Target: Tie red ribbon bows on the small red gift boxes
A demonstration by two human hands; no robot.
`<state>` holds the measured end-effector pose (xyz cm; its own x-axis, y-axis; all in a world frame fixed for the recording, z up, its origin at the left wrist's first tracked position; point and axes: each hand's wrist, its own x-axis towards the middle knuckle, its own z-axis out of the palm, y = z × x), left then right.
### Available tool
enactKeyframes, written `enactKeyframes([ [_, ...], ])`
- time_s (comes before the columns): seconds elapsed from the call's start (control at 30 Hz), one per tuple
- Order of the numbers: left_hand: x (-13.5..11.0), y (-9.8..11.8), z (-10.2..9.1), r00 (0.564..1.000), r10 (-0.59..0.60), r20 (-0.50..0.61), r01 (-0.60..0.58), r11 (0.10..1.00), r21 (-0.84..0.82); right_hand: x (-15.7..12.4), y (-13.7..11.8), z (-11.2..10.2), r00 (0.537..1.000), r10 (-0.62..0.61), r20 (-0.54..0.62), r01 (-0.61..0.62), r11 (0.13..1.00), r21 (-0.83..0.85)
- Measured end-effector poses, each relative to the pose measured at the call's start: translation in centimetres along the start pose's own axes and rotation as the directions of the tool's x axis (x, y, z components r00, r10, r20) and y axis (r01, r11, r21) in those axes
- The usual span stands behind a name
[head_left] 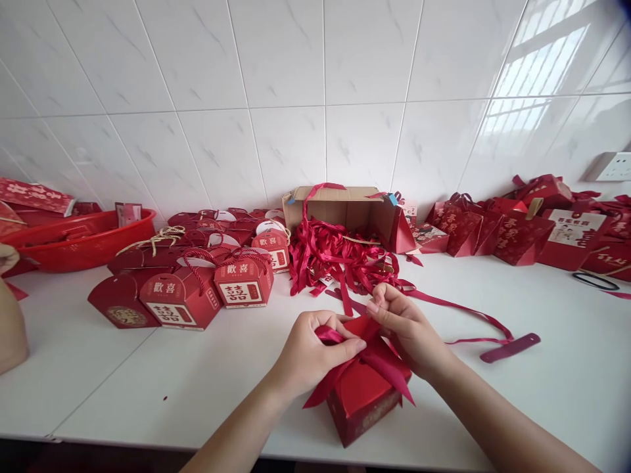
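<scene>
A small red gift box (362,387) stands on the white table close to me, tilted away at an angle. Dark red ribbon (389,368) lies over its top, with cut ends hanging down on both sides. My left hand (320,351) pinches a loop of this ribbon between thumb and fingers above the box. At the far side of the box top, my right hand (407,325) has thumb and forefinger pressed together by the red flap; whatever is between them is too small to make out.
Behind the box, a cardboard carton (340,194) spills a heap of red ribbons (335,253). Finished red boxes (185,295) stand left, near a red basin (89,246). More gift boxes (522,236) line the wall at right. A purple strip (510,348) lies nearby. Another person's arm (10,322) shows at left.
</scene>
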<state>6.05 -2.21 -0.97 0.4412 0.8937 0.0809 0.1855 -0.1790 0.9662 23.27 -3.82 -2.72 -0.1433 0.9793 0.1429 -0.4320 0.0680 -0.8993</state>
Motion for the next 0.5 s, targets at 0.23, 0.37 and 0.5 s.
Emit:
enactKeyframes([
  [0.23,-0.17,-0.24,-0.18,1.000,0.029,0.005,-0.029,1.000,0.002,0.08,0.06,-0.37,0.999,-0.004,0.035,0.002,0.997,0.072],
  [0.37,-0.17,-0.34,-0.38,0.999,0.037,0.021,-0.037,0.999,-0.008,0.08,0.15,-0.45,0.998,0.008,0.065,-0.014,0.996,0.093],
  [0.5,-0.12,-0.40,-0.44,1.000,0.017,0.024,-0.017,1.000,-0.018,0.24,0.17,-0.43,0.997,0.028,0.068,-0.034,0.995,0.094],
])
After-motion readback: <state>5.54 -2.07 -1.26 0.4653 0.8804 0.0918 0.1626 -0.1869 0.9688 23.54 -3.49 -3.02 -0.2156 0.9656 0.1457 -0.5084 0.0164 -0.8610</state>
